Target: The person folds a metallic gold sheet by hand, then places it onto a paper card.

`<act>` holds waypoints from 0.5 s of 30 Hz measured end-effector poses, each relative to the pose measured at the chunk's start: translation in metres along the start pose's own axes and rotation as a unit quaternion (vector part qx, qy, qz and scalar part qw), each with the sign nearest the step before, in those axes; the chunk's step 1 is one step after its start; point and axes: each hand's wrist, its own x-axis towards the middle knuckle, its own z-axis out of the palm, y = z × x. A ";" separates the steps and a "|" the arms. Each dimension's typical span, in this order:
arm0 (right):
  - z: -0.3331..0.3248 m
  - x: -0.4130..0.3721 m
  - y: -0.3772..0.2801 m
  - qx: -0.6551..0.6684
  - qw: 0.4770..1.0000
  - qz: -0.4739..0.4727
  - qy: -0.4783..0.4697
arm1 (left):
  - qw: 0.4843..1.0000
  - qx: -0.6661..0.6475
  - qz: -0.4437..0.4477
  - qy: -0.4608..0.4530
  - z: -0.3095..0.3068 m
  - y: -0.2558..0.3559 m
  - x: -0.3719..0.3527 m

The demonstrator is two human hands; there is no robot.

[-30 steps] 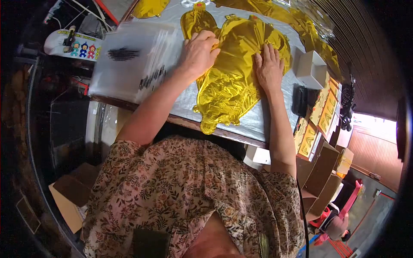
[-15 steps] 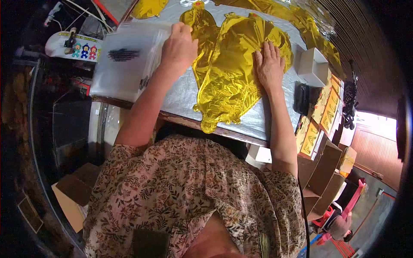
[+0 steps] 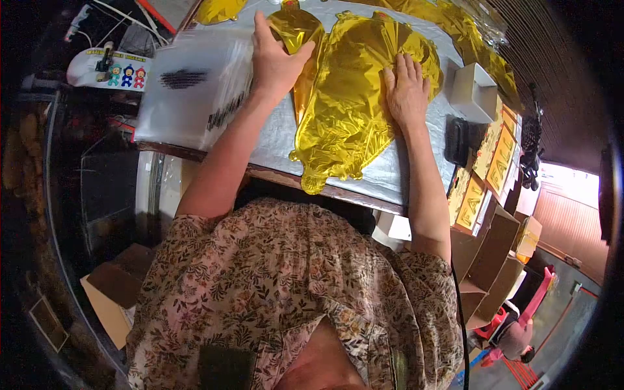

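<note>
Gold foil (image 3: 354,84), likely light, slippery and easily creased, lies on our counter (image 3: 387,175), best held by its edges; our right hand (image 3: 408,97) rests flat on it, our left hand (image 3: 275,70) splays, gripping nothing visible.

From the left hand (image 3: 275,70), bare silver sheeting (image 3: 276,140) gave passage toward six o'clock. A clear, flat plastic stack (image 3: 192,101) obstructed nine o'clock.

The left hand (image 3: 275,66) lies farther left than one second earlier. Its fingers (image 3: 261,29), previously curled, now spread apart.
</note>
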 end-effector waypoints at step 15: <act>-0.004 -0.001 -0.003 0.020 1.000 0.001 0.006 | 0.844 0.027 0.374 -0.383 0.015 0.051 -0.023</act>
